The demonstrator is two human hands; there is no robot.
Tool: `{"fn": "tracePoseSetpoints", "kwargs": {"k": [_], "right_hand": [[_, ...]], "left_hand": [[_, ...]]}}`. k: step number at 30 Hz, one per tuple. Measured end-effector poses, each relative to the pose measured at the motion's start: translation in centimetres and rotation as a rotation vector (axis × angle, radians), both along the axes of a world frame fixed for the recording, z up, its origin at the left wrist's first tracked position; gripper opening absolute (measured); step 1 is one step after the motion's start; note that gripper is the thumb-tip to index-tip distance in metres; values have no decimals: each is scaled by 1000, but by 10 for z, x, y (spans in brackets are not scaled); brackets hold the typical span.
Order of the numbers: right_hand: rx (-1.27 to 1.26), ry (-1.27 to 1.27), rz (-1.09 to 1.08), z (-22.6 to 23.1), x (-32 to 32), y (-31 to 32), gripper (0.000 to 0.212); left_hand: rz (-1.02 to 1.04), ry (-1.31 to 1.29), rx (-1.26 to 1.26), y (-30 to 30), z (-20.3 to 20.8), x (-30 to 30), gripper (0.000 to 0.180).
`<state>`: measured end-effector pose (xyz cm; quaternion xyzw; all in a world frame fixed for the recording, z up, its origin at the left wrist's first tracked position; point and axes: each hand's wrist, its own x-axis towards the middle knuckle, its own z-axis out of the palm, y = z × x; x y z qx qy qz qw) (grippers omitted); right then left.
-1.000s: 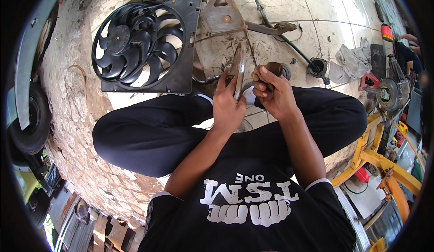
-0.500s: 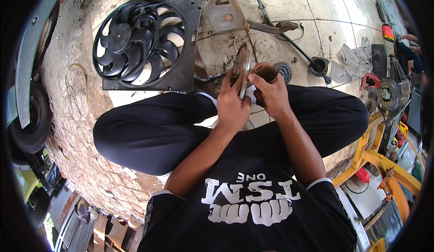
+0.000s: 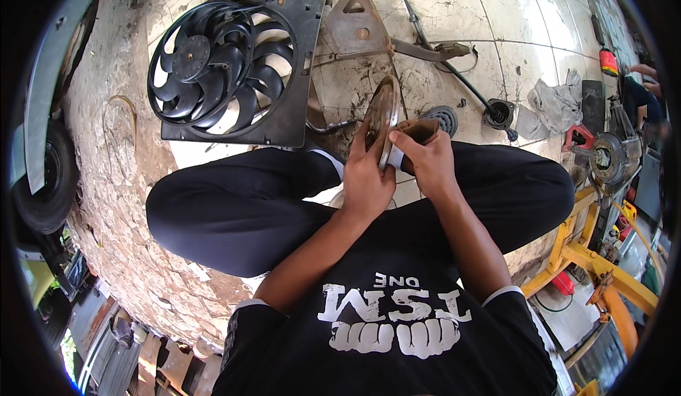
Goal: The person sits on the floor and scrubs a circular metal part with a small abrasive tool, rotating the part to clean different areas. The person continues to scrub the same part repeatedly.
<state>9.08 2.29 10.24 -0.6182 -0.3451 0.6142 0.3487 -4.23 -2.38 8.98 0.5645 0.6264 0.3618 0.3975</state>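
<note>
My left hand [image 3: 367, 177] grips a round, worn metal disc [image 3: 386, 105], held on edge above my crossed legs. Its fingers lie against the disc's left face. Close beside the disc, my right hand [image 3: 434, 160] is closed on a curled brown sheet [image 3: 423, 128], its thumb near the disc's right face. Whether the sheet touches the metal I cannot tell. Just beyond the right hand, a grey ribbed round part [image 3: 445, 117] lies on the floor.
A black radiator fan [image 3: 191, 59] in its shroud lies at the far left. Ahead are a rusty triangular bracket [image 3: 351, 23] and a long shaft [image 3: 454, 66]. To the right sit a grey rag [image 3: 553, 105], a wheel hub [image 3: 608, 158] and a yellow metal frame [image 3: 603, 257].
The disc and both hands sit slightly lower in the picture, and the disc is turned a little. The brown sheet looks flatter. Both grips are kept.
</note>
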Motion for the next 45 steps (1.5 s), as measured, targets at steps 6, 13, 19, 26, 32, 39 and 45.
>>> {"fn": "tracePoseSetpoints", "kwargs": {"k": [6,13,19,26,32,39,45], "right_hand": [[-104,146,-12,8,0,7,13],[-90,184,-15,4,-1,14,18],[-89,167,-19,5,2,11,21],[-159,215,-8,8,-1,-1,28],[-166,151,-132,2,-3,23,25],[-60,104,-208,-3,-5,29,23],[-107,165,-203,-8,-2,12,23]], "left_hand": [[3,69,41,-5,-5,-2,67],[23,67,-10,-6,0,-4,68],[12,74,-53,-8,1,-1,69],[21,60,-107,-15,0,1,68],[7,85,-45,-11,-1,-1,73],[-6,58,-72,-17,2,5,71],[-7,7,-93,-21,-3,3,82]]}}
